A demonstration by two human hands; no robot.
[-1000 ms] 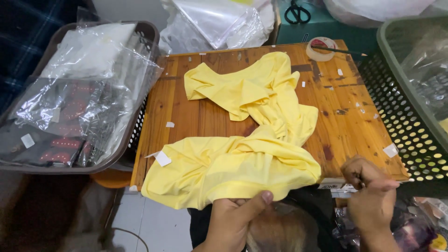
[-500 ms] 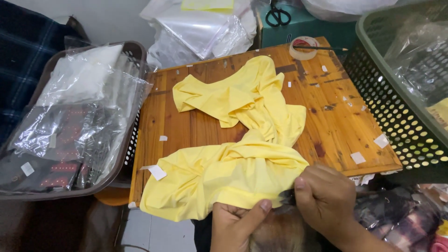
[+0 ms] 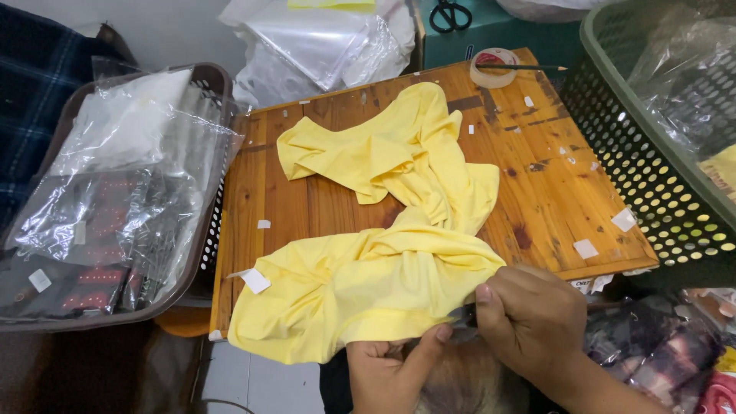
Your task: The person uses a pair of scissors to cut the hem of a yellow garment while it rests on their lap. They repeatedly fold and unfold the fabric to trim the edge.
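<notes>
A crumpled yellow garment [image 3: 391,230] lies across a small wooden table [image 3: 537,192], its near end hanging over the front edge. My left hand [image 3: 395,368] pinches the garment's near hem from below. My right hand [image 3: 529,322] is closed beside it, its thumb and fingers pressed on something small and dark at the hem; what it is stays hidden. A white tag [image 3: 255,280] hangs at the garment's left side.
A brown basket [image 3: 215,84] of clear plastic-wrapped packages stands at the left. A green perforated basket [image 3: 652,176] stands at the right. A tape roll [image 3: 493,67] and pencil lie on the table's far edge, scissors [image 3: 451,14] beyond. White paper scraps dot the wood.
My right hand has moved left from the table's right corner to the garment's near hem and closed there. The left hand has stayed on the hem.
</notes>
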